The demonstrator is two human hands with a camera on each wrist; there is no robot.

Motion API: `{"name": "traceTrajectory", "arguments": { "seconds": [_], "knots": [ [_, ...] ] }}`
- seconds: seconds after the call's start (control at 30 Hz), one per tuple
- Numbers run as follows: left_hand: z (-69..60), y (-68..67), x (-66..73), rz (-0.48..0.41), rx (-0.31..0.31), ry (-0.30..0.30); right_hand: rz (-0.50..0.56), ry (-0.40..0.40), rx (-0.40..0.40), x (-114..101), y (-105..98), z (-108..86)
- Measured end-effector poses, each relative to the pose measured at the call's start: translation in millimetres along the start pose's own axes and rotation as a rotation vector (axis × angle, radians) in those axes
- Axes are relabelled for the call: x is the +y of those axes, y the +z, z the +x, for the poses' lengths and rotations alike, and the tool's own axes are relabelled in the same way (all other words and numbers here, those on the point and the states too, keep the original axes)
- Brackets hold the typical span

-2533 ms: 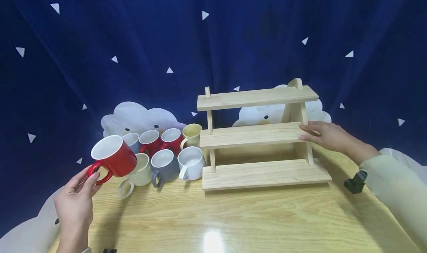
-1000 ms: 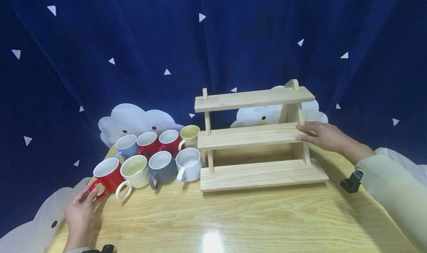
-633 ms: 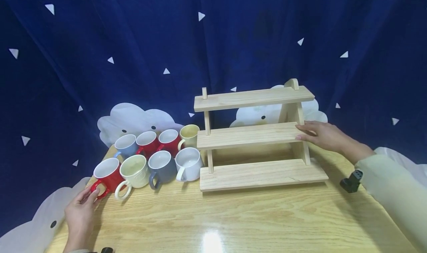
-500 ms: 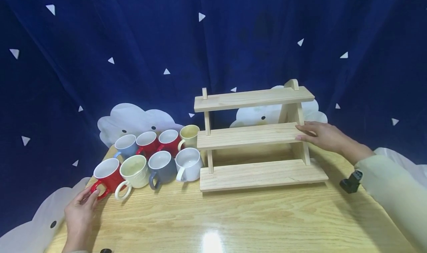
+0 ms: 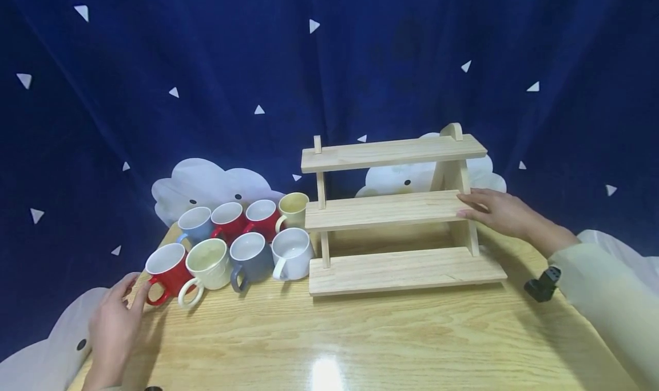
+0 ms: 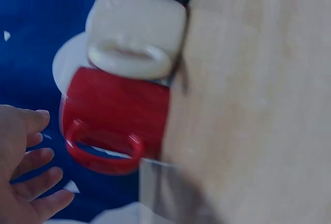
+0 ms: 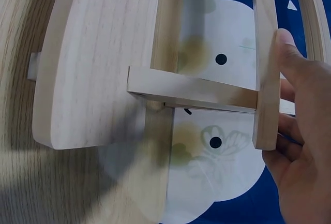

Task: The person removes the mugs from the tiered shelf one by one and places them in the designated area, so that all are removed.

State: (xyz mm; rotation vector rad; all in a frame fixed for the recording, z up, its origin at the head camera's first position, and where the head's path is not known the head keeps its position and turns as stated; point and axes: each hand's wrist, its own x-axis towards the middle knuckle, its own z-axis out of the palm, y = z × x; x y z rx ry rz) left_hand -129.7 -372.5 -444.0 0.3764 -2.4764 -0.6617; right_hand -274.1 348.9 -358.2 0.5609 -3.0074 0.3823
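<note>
My left hand (image 5: pixel 114 325) is beside the red mug (image 5: pixel 176 275), its fingers spread and holding nothing. The left wrist view shows that hand (image 6: pixel 26 167) apart from the handle of the upright red mug (image 6: pixel 116 105). On the right, my right hand (image 5: pixel 499 210) grips the end of the middle board of a three-tier wooden shelf (image 5: pixel 386 210). Seen from the right wrist, the hand's (image 7: pixel 305 115) thumb lies along the board and some fingers curl behind it. A cream mug (image 5: pixel 211 268) stands next to the red one, its handle toward me.
A grey mug (image 5: pixel 252 259) and a white mug (image 5: pixel 293 253) continue the front row up to the shelf. Behind stand a light blue mug (image 5: pixel 197 226), two red mugs and a yellow mug (image 5: pixel 293 210). A dark blue curtain (image 5: pixel 231 64) hangs behind the wooden table (image 5: pixel 360 334).
The red mug came down from the air onto the table at the left end of the front row. My left hand has let go of its handle and drawn back left. The right hand stays put.
</note>
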Motion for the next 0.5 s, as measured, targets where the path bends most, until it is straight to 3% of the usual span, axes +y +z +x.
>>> {"name": "traceTrajectory", "arguments": {
  "seconds": [0.07,0.27,0.5],
  "knots": [
    [1.6,-3.3,7.8,0.046,0.018,0.034,-0.009,-0.004,-0.004,-0.7,-0.9,-0.2],
    [5.7,-9.1,30.2,0.103,-0.03,0.146,-0.075,-0.044,-0.007,-4.8,-3.2,-2.3],
    [13.3,-8.3,62.7,0.123,-0.08,0.306,-0.095,-0.047,0.077,-6.7,-8.0,-15.9]
  ]
}}
